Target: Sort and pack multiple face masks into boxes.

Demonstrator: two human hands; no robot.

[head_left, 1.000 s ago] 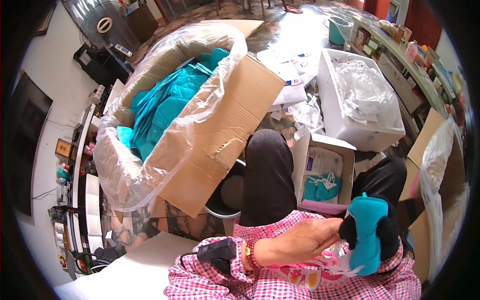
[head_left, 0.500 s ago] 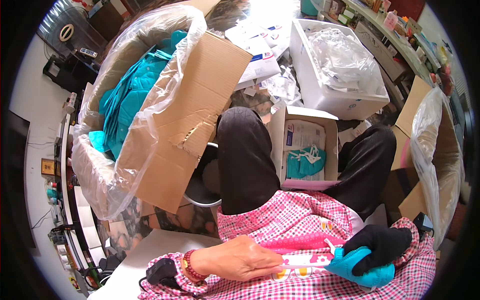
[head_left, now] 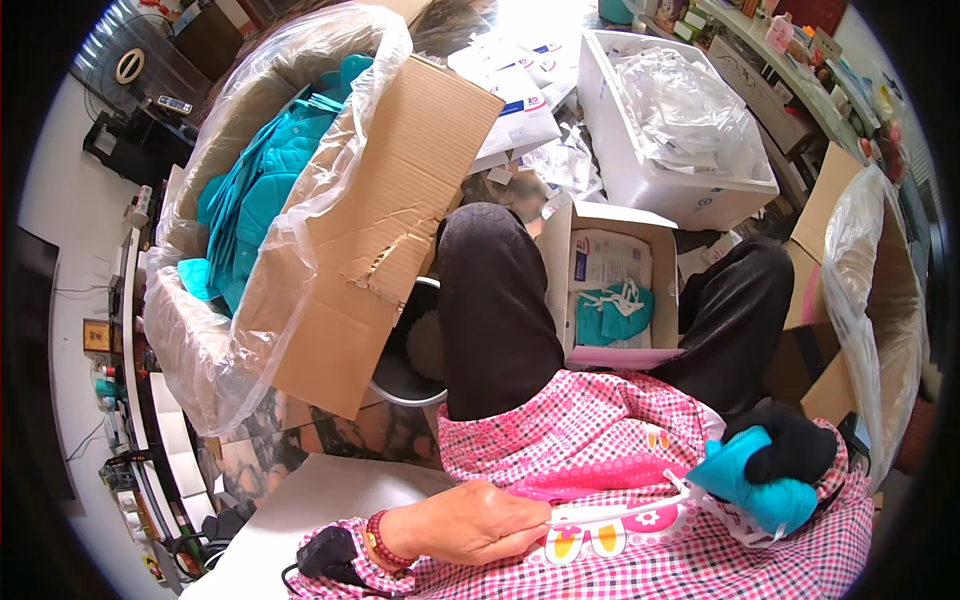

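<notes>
My right hand (head_left: 795,450), in a black glove, grips a teal fabric face mask (head_left: 762,492) at the right side of my lap. A white elastic strap (head_left: 625,512) runs from the mask to my left hand (head_left: 478,522). The bare fingers of that hand are pinched on the strap's end and hold it stretched out across my pink checked apron (head_left: 590,470). Between my knees stands an open white carton (head_left: 625,357). Inside it lie more teal masks (head_left: 612,322) with white straps, beside printed white packs (head_left: 612,260).
A large plastic-lined cardboard box (head_left: 395,200) of teal pieces (head_left: 265,200) stands at left, beside a dark bucket (head_left: 412,345). A white foam box (head_left: 650,180) of clear bags is at far right. Another lined carton (head_left: 865,290) stands right. White printed boxes (head_left: 515,125) lie behind.
My right hand has moved right and slightly up with the mask, tilting it. My left hand has shifted slightly left, and the strap between them is longer.
</notes>
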